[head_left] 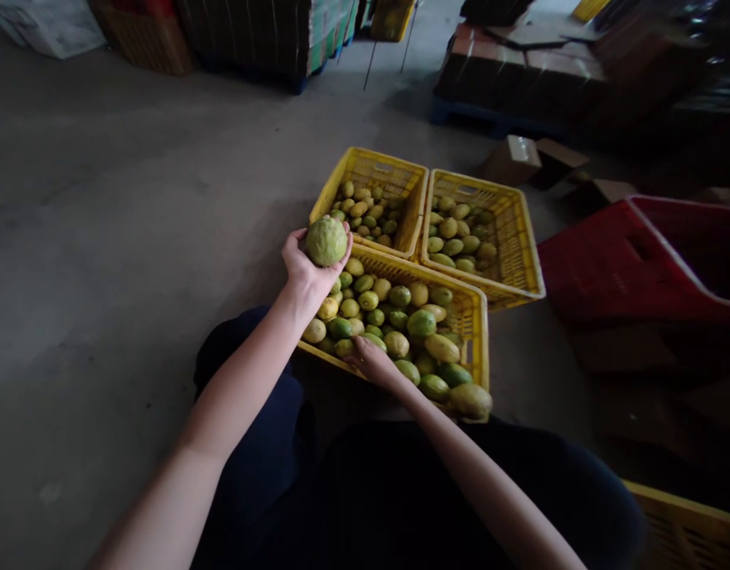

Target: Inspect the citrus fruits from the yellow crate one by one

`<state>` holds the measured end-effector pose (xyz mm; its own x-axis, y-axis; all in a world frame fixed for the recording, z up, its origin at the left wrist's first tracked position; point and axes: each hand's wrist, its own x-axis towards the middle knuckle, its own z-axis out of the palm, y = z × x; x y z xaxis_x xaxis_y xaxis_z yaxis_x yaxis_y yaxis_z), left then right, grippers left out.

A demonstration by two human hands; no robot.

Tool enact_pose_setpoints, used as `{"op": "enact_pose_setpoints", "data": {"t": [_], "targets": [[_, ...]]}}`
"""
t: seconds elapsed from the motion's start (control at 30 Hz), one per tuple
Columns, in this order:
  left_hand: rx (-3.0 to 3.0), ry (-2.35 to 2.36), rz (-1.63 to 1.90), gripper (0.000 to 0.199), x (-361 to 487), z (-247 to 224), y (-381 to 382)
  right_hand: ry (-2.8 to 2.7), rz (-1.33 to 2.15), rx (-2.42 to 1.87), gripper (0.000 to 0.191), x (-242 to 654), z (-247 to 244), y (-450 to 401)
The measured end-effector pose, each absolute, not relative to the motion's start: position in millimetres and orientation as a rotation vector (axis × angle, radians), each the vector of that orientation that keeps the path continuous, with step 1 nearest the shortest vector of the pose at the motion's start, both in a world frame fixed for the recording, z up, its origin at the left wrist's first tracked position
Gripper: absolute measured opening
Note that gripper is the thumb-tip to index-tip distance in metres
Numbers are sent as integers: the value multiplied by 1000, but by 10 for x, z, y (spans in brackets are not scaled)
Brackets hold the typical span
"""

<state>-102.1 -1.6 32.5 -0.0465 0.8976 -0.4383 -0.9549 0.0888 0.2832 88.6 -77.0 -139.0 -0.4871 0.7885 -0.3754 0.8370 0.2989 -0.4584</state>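
My left hand (310,269) is raised over the left part of the front yellow crate (401,265), its fingers cupped round a large, round, bumpy green fruit (326,241). Inside that crate lie many green and yellowish oval fruits (397,344), lemon-like in look. My right hand (370,360) reaches down to the near side of the same crate. Its fingers curl over a green fruit (374,341) among the others; the fingertips are partly hidden.
Behind stand two more yellow crates of fruit, one left (421,210) and one right (522,237). A red crate (602,253) is at the right, with cardboard boxes (513,161) behind it. Loaded pallets (489,115) stand farther back. Another yellow crate (691,507) is at lower right.
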Motion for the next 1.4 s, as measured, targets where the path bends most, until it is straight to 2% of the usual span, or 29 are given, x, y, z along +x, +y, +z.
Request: {"op": "enact_pose_setpoints", "data": {"t": [0.13,0.3,0.8,1.1,1.4], "targets": [[-232,568,1508,35,-988,350,-3,2476,-915,1560,44,887,-1478,-764],[-259,539,1502,32,-959,332,6,2507,-850,1551,40,890,-1522,-758],[-256,628,1492,35,-908,297,23,2635,-515,1593,45,779,-1577,-885],[-226,673,1487,32,-917,257,16,2595,-399,1610,40,689,-1573,-859],[-258,673,1481,26,-923,252,34,2430,-236,1949,30,730,-1449,-275]]}}
